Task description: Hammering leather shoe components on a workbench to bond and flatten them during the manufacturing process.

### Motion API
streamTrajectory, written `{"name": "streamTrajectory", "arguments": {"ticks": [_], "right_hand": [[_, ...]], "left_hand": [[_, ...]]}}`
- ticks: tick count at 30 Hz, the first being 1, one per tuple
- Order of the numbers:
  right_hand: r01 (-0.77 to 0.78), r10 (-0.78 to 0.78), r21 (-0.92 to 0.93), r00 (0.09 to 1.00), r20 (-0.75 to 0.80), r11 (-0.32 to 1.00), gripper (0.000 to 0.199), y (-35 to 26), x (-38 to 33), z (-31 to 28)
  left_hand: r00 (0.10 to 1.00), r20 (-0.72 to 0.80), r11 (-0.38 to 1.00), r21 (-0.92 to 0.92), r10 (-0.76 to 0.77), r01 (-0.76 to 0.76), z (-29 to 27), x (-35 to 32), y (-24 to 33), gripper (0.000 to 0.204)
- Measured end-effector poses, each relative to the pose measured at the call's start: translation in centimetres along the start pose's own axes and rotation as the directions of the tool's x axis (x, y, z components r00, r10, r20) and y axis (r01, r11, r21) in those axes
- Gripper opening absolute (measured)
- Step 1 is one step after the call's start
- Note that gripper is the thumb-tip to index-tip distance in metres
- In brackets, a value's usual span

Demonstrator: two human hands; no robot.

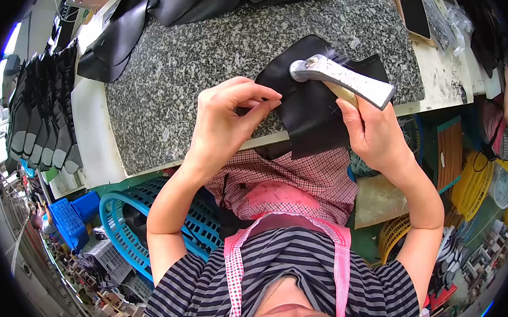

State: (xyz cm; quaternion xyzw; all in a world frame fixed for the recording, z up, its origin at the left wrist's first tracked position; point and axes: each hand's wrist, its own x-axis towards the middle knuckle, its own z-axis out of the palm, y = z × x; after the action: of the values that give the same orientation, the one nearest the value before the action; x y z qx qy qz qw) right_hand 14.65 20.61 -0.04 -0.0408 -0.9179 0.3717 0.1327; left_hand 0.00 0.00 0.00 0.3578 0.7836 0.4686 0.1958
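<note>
My right hand (377,134) is wrapped around the pale handle of a hammer (352,77). The hammer's metal head lies over a black leather piece (309,112), its round face low over the leather's upper part. That leather rests at the front of a speckled stone slab (214,51), and its lower corner hangs past the edge. At the leather's left edge my left hand (228,107) is closed, thumb and forefinger pinched together on what looks like a folded bit of it.
More black leather pieces (182,0) lie along the slab's far side. Black shoe uppers (39,110) hang at the left. Below stands a blue plastic basket (111,208); a yellow basket (473,183) is at the right. A phone-like dark panel (414,16) lies far right, near another person's arm (507,95).
</note>
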Motion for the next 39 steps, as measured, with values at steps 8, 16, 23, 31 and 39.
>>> {"name": "streamTrajectory", "arguments": {"ticks": [8,16,23,31,39], "right_hand": [[-0.036,0.036,0.015,0.999,0.041,0.999,0.016,0.0,0.1,-0.5],[0.01,-0.012,0.015,0.995,0.103,1.0,0.018,0.4,0.2,-1.2],[-0.002,0.018,-0.062,0.966,0.259,0.998,0.021,-2.0,0.0,-2.2],[-0.024,0.04,-0.065,0.967,0.252,0.998,0.019,-2.8,0.2,-2.4],[-0.069,0.077,-0.043,0.972,0.224,0.997,0.022,-2.7,-0.8,-1.8]], "left_hand": [[1.0,0.027,0.994,0.113,-0.008,0.005,0.0,0.5,0.9,0.017],[0.995,0.096,0.98,0.198,-0.006,-0.013,-0.9,1.4,1.1,0.019],[0.99,0.141,0.982,0.186,-0.001,-0.025,-1.4,1.8,1.2,0.02],[0.988,0.15,0.975,0.208,0.043,-0.074,-1.6,2.4,0.6,0.021],[0.985,0.157,0.976,0.197,0.066,-0.097,-1.7,2.5,0.1,0.022]]}}
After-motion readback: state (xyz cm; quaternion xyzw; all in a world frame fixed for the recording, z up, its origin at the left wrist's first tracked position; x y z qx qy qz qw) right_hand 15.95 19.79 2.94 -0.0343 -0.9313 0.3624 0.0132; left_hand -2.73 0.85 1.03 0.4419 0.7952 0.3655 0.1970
